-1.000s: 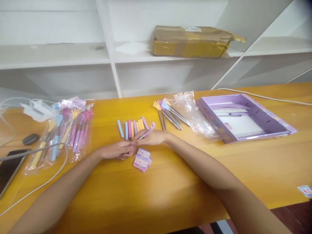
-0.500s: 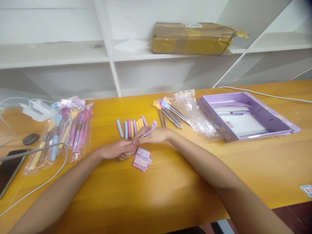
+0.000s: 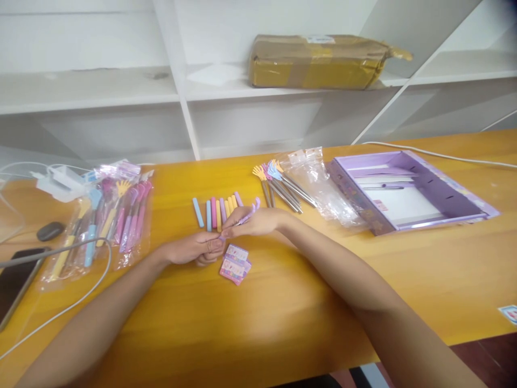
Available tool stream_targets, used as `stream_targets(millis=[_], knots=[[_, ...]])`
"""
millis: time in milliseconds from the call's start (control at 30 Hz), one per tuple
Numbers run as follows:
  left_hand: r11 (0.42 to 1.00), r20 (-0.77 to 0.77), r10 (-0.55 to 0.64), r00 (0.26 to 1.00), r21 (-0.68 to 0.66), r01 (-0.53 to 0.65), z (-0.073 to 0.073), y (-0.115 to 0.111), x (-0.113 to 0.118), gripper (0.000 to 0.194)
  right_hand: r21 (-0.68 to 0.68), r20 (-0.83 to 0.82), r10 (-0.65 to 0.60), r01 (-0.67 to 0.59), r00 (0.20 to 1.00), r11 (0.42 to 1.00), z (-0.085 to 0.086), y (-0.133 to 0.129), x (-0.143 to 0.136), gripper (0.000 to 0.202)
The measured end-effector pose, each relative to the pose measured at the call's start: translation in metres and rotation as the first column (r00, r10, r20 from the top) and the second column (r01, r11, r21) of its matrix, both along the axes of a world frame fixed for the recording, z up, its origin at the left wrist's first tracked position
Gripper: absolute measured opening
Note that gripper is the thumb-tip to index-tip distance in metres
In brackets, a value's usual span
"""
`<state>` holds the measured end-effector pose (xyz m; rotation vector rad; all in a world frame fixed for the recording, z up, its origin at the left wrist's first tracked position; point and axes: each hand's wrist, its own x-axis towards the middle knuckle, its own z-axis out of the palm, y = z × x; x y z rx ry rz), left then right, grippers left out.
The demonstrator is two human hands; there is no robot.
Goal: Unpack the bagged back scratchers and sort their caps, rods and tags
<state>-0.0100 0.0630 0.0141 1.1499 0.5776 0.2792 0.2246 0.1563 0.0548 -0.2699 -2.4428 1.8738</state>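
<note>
Curled fingers of the right hand are clamped on a purple hand-headed stick; its other end appears gripped by the closed left hand. It is held over the table, nearer the far edge. Probably light and stiff, it is best grasped by its shaft.

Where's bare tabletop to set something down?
Yellow wooden tabletop, nearer you than the pink printed cards; also before the open purple cardboard box. Crowded: around the left hand and right hand, and left, among clear plastic packets.
</note>
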Motion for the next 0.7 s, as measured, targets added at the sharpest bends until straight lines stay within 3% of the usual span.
stream_targets(millis=[700], knots=[[0.998,0.063,-0.005,0.998,-0.055,0.008,0.016,-0.003,0.004,0.051,0.073,-0.05,0.016,-0.012,0.999,0.997,0.021,-0.004,0.007,0.048]])
